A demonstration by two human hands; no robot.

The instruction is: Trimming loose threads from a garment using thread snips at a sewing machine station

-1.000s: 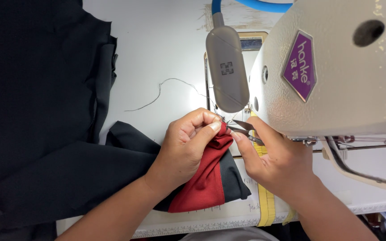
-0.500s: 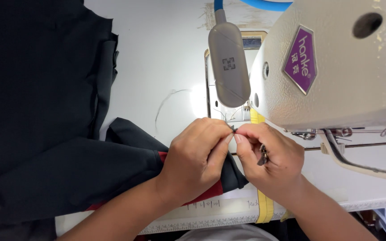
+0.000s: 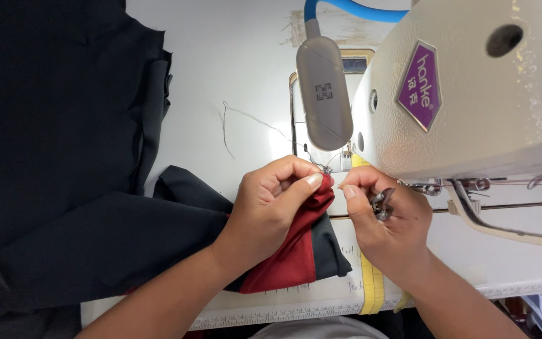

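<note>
My left hand [image 3: 277, 204] pinches the edge of a red and black fabric piece [image 3: 296, 251] close to the needle area of the cream sewing machine [image 3: 472, 107]. My right hand [image 3: 384, 220] sits just right of it, thumb and forefinger pinched together at the fabric's edge, apparently on a thin thread. Small metal thread snips [image 3: 381, 202] are tucked in that same palm. The needle itself is hidden behind a grey lamp head [image 3: 324, 94].
A large pile of black cloth [image 3: 51, 157] covers the left of the white table [image 3: 233, 75]. A loose thread [image 3: 233, 122] lies on the table. A yellow tape strip [image 3: 371, 285] runs to the front edge, beside a printed ruler [image 3: 271, 311].
Both hands have stayed at the needle area. The left hand lifted the red edge higher, and the right hand's fingertips moved apart from the left hand, pinching beside the fabric.
</note>
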